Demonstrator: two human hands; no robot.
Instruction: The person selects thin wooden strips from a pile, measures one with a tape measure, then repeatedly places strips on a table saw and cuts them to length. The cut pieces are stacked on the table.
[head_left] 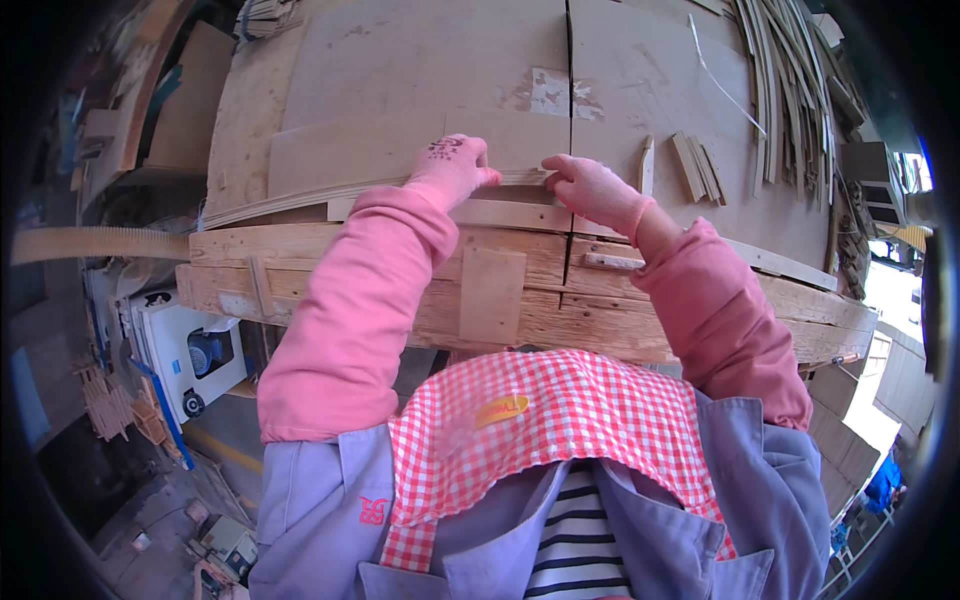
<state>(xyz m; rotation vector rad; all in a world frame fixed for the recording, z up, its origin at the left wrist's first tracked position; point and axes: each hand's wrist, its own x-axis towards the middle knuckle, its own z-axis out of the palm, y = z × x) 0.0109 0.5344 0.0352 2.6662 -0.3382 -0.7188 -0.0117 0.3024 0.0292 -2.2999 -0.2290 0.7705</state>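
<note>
In pink gloves, both my hands are at the near edge of a pale board (350, 150) on the wooden workbench (380, 315). Thin pale strips (280, 208) lie lengthwise along that edge. My left hand (452, 168) has curled fingers and grips the strips near the middle. A little farther right, my right hand (592, 192) is at the right end of the strips, beside a dark seam, its fingers bent toward them; what they hold is too small to make out. A loose short batten (646, 165) lies just beyond my right hand.
Bundles of long thin strips (780, 90) and short pieces (700, 168) lie to the right. At left are a ribbed hose (100, 243), a white machine (175, 350) and a wooden cart (135, 100). A white strap (720, 75) lies on the back board.
</note>
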